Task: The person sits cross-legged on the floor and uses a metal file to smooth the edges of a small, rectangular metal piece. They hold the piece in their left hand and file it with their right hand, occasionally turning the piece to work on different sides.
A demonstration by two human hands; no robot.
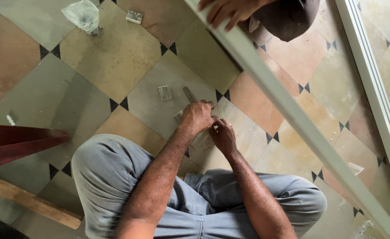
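I sit on a tiled floor in grey trousers, both hands close together in front of my knees. My left hand is closed over a small metal piece that peeks out at its left side. A flat grey metal strip sticks out beyond its fingers, and I cannot tell whether the hand holds it. My right hand touches the left one, its fingertips pinched on a tiny pale bit. A small ridged metal block lies on the floor just left of the strip.
A long pale metal frame bar runs diagonally from top centre to bottom right, with another person's hand on its upper end. A second bar lies at right. Plastic bag, metal bit, red object, wooden plank.
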